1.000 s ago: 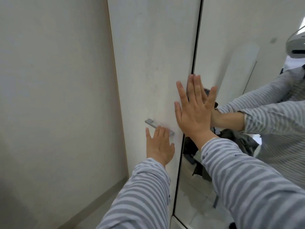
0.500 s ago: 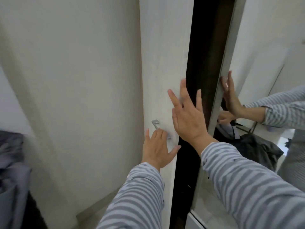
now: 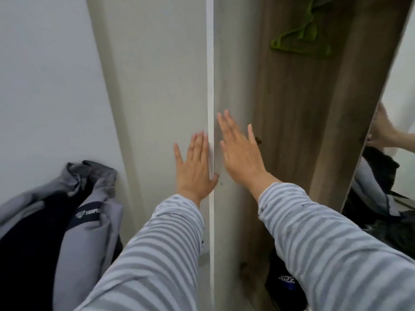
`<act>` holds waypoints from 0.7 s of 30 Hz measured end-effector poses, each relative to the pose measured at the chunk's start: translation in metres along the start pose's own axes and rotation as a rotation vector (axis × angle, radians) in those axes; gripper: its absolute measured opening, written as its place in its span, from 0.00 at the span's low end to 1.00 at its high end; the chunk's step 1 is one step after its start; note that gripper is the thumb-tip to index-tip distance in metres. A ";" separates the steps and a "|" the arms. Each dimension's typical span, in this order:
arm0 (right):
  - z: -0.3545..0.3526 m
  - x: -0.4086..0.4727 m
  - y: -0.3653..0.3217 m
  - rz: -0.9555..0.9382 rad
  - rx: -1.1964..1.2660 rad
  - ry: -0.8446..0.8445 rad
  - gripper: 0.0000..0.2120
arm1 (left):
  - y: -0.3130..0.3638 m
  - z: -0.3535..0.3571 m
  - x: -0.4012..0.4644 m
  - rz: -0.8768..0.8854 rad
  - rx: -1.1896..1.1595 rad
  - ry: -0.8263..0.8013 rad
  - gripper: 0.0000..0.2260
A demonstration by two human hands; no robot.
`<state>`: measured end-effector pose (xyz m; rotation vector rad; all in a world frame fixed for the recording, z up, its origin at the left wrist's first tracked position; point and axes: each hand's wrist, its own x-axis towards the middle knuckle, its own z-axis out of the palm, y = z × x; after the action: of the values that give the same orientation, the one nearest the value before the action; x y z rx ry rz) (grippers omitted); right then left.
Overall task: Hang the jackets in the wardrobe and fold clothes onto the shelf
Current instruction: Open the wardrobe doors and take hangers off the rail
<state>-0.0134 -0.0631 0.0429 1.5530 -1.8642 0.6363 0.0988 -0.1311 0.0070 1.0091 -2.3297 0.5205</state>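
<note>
Fingers [image 3: 199, 142] flat, perhaps touching smooth pale door edge [image 3: 210, 86].

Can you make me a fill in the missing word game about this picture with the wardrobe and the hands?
1. The hangers inside the wardrobe are coloured ____.
2. Both sleeves have a pattern of ____.
3. The grey and dark jacket lies on the ____ side of the picture.
4. The left hand and right hand have their fingers held ____, with nothing in either grip.

Missing words: green; stripes; left; straight
</note>
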 end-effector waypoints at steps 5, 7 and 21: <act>0.029 0.040 -0.010 0.036 0.044 -0.088 0.30 | -0.053 -0.001 0.032 -0.009 0.187 0.024 0.55; 0.042 0.057 -0.010 0.004 0.028 -0.118 0.32 | -0.067 0.004 0.042 -0.026 0.239 0.015 0.57; 0.156 0.146 0.010 -0.210 0.014 -0.019 0.41 | -0.143 0.056 0.099 -0.139 0.373 0.012 0.51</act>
<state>-0.0646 -0.2708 0.0416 1.7407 -1.6841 0.5413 0.1319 -0.3070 0.0427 1.3210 -2.1758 0.9240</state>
